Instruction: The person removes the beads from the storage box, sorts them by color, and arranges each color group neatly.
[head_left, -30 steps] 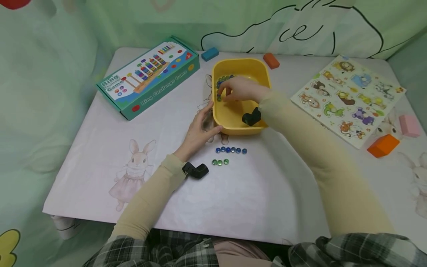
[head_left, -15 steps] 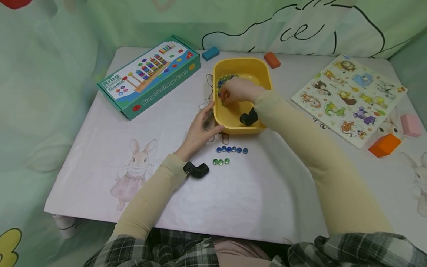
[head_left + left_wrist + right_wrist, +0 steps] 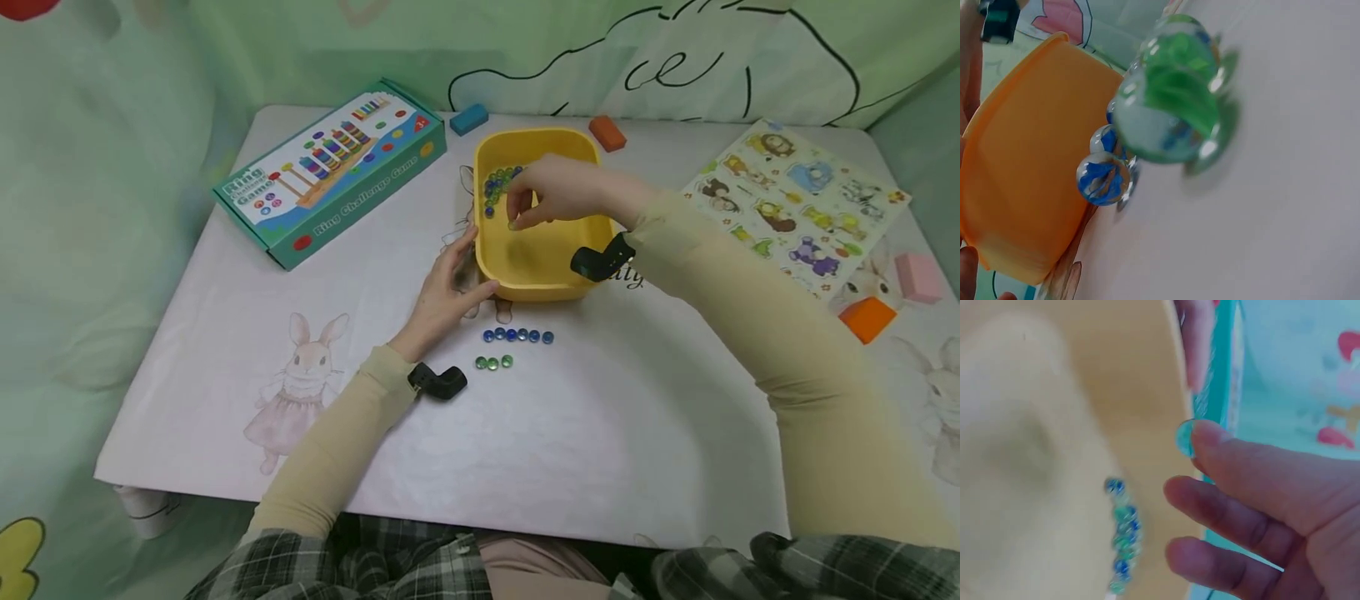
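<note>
Across the pale tabletop [image 3: 600,467], a green game box [image 3: 330,167] lies back left, an animal picture board [image 3: 806,196] right, a yellow bin [image 3: 547,267] between. Left hand [image 3: 441,298], fingers extended, rests against the bin's outer left side, thumb at its near corner; right hand [image 3: 564,190], over the bin interior, pinches with thumb and a fingertip. Marbles by group: blue-and-green cluster [image 3: 493,185] in the bin along its left side; six blue marbles [image 3: 512,335] in a row just before the bin; three green marbles [image 3: 492,364] nearer the person; single green marble [image 3: 1184,439] in the pinch, above the bin floor.
</note>
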